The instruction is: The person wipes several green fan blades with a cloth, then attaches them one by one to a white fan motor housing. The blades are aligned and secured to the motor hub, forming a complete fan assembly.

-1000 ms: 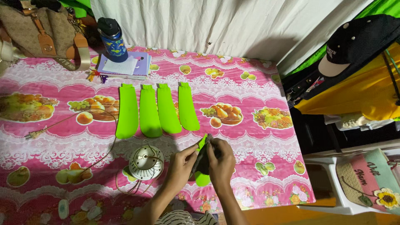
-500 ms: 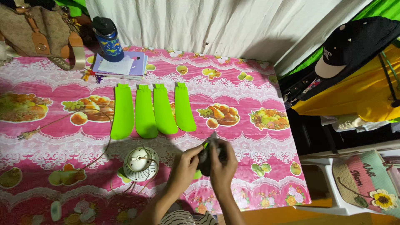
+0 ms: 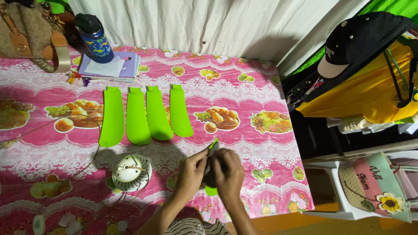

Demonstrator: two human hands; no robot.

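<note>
My left hand (image 3: pixel 190 175) and my right hand (image 3: pixel 228 175) are together over the front of the pink fruit-print tablecloth (image 3: pixel 244 93). Between them they hold a bright green fan blade (image 3: pixel 212 189). My right hand presses a dark cloth (image 3: pixel 210 170) against it. Only the blade's two ends show past my fingers. Several matching green fan blades (image 3: pixel 146 115) lie side by side in a row further back on the table. A white round fan motor housing (image 3: pixel 130 172) with a thin cord sits just left of my left hand.
At the back left stand a blue bottle (image 3: pixel 94 33), a purple notebook stack (image 3: pixel 111 68) and a tan handbag (image 3: pixel 27 30). A white curtain hangs behind. Right of the table are a black cap (image 3: pixel 356 40), yellow fabric (image 3: pixel 374 93) and a white stool with a woven bag (image 3: pixel 375 185).
The view has shifted, so everything sits further left and lower in frame. My hands stay together on the blade and cloth, with the right hand sliding slightly along it.
</note>
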